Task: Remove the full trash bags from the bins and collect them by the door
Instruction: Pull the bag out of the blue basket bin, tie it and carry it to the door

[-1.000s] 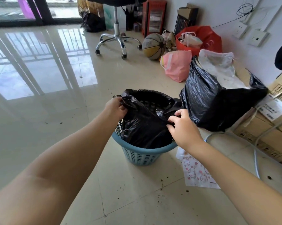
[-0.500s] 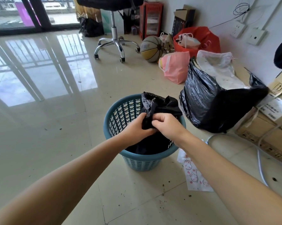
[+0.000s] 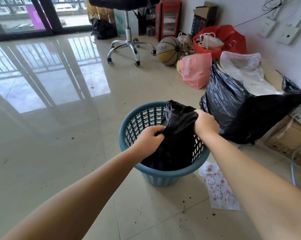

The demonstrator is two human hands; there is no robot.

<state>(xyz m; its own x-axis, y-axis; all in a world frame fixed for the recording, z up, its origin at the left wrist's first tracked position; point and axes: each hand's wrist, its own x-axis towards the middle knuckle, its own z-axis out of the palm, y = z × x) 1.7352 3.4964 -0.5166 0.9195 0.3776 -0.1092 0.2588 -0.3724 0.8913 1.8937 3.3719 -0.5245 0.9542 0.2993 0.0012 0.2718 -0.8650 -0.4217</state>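
A person's two bare forearms reach in from the bottom of the frame toward a round blue plastic lattice bin (image 3: 137,118) on a glossy tiled floor (image 3: 59,153), just below centre. Inside it sits a crinkled black plastic trash bag (image 3: 177,135), its gathered neck rising above the rim. The left hand (image 3: 149,138) has its fingers curled tight around the lower left fold of the neck; the right hand (image 3: 206,124) clenches the upper right edge. The bag's bulk hangs below both grips, down inside the bin, its long axis roughly upright, so lifting it free likely means pulling straight up. The right hand sits higher. A larger stuffed black bag (image 3: 241,110) stands at right.
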